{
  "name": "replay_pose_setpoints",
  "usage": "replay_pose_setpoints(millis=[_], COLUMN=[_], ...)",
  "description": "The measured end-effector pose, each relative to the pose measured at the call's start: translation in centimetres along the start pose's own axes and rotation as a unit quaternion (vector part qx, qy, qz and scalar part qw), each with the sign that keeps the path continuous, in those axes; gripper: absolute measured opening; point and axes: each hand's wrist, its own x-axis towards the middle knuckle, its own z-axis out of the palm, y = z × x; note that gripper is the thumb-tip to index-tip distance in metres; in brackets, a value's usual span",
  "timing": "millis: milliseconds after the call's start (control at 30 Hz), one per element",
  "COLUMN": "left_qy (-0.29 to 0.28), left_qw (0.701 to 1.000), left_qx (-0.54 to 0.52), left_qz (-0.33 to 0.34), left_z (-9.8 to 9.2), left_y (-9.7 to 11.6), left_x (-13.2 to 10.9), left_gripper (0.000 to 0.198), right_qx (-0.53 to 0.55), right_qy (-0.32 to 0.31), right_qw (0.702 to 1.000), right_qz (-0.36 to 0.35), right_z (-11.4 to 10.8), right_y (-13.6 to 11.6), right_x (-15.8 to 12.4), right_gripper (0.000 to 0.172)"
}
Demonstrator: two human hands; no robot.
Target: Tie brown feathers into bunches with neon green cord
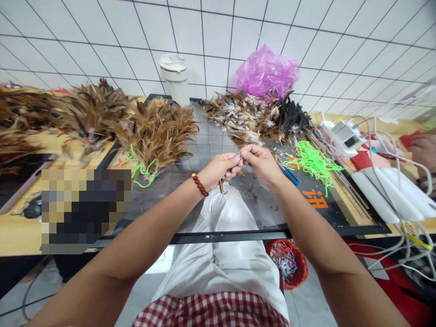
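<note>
Holding one visible brown feather (pixel 222 187), left hand (pixel 222 170) meets right hand (pixel 260 162); right grip pinched, contents unclear.

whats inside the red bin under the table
Small, mixed-colour scraps lie inside the red bin, too small to identify. Whatever is beneath that top layer is covered, and the table edge hides part of the bin's far side.

Both arms (pixel 150 234) (pixel 306 215) reach forward — hands (pixel 220 170) (pixel 261 162) touching, each in a pinch.
</note>
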Motion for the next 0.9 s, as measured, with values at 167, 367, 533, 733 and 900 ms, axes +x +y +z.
replay_pose_setpoints(millis=[167,367,533,733,900], left_qy=[0.0,0.092,0.196,0.226,0.229], left_qw=[0.999,0.995,0.977,0.971,0.971], left_qx=[-0.028,-0.012,-0.048,-0.027,-0.014], left_qz=[-0.034,0.021,0.069,0.072,0.072], left_z=[0.3,-0.2,-1.4,-1.4,-1.2], left_y=[-0.2,0.1,1.1,0.7,0.3], left_x=[0.1,0.2,0.5,0.7,0.8], left_gripper=[0.029,0.021,0.021,0.02,0.019], right_qx=[-0.051,-0.176,-0.486,-0.625,-0.583], right_qy=[0.041,0.093,0.097,0.07,0.057], right_qw=[0.998,0.98,0.868,0.778,0.81], right_qz=[-0.01,-0.033,-0.044,0.013,0.015], right_z=[0.6,0.1,-0.3,1.6,1.1], right_y=[0.3,0.9,1.3,1.2,1.3], right_x=[0.0,0.3,-0.1,-0.3,-0.1], right_gripper=[0.032,0.028,0.033,0.027,0.014])
